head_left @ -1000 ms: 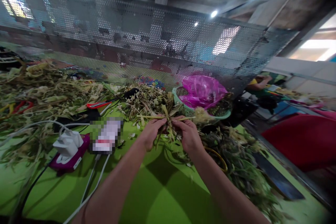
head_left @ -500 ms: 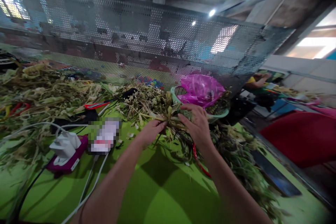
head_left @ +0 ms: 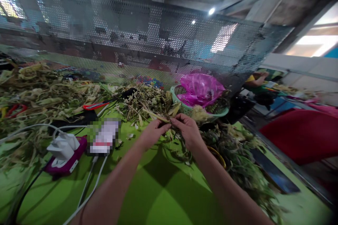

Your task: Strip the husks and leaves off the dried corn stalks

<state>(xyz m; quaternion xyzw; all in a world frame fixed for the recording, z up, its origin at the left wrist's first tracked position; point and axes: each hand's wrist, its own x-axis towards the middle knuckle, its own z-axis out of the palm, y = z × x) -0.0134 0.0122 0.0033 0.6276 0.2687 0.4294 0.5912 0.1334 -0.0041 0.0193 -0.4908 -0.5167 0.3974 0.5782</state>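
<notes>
My left hand (head_left: 154, 133) pinches a small bunch of dried plant stems (head_left: 155, 115) just above the green table. Close beside it, my right hand (head_left: 188, 130) is closed with thumb and fingertips on the same stems, the two thumbs almost meeting. Dry leaves (head_left: 175, 109) stick up beyond the fingers. Behind the hands lies a heap of withered leaves (head_left: 148, 100). A pale green basket (head_left: 220, 113) stands past my right hand with a purple plastic bag (head_left: 202, 89) in it. Under my right forearm a yellow curved handle (head_left: 218, 156) shows in part.
A purple power strip (head_left: 75, 163) with white plugs and cables, and a phone (head_left: 105, 137), lie at the left. Red-handled cutters (head_left: 96, 106) rest behind them. Greener stalks (head_left: 245, 165) cover the right side. A perforated metal screen (head_left: 132, 42) closes the back; a person (head_left: 255, 81) sits far right.
My right hand has moved left and down, from spread over the plants to a pinch beside my left hand. The red handle by my right forearm no longer shows; a yellow one does.
</notes>
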